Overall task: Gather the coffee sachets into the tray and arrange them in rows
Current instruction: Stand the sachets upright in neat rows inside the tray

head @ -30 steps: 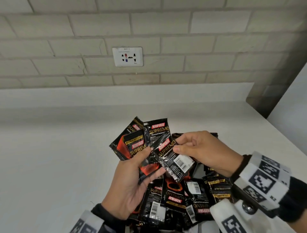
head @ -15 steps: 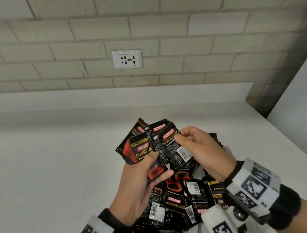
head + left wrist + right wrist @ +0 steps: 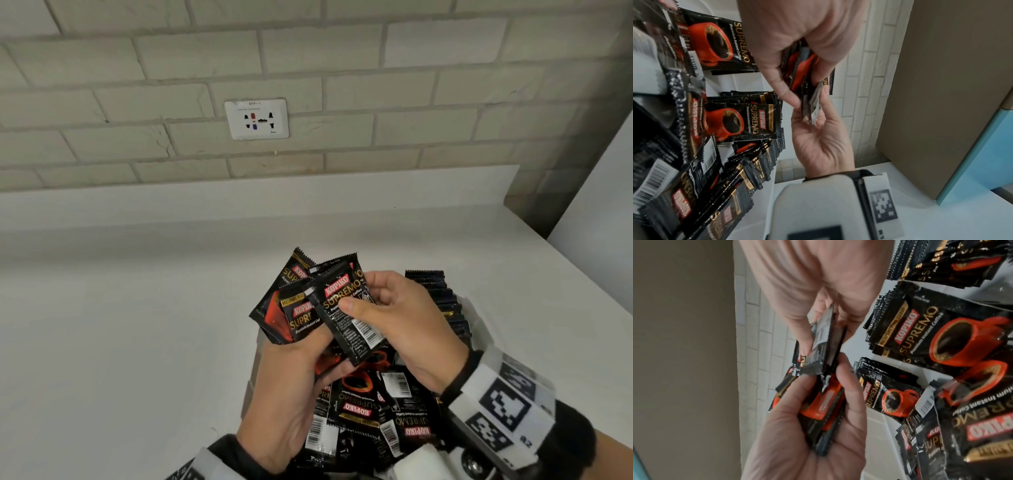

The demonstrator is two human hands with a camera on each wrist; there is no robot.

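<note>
— Holding what, each hand?
— The left hand curls its fingers round a fanned bunch of sachets, above the tray. The right hand pinches one sachet, thumb on its front, against that bunch.
— And the rest?
— Loose sachets lie heaped in the tray; a standing row fills its far right side.

White wall socket on brick wall above counter

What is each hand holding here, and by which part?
The left hand grips a fanned bunch of sachets by their lower ends. The right hand pinches the front sachet at its right edge, thumb on its face.
</note>
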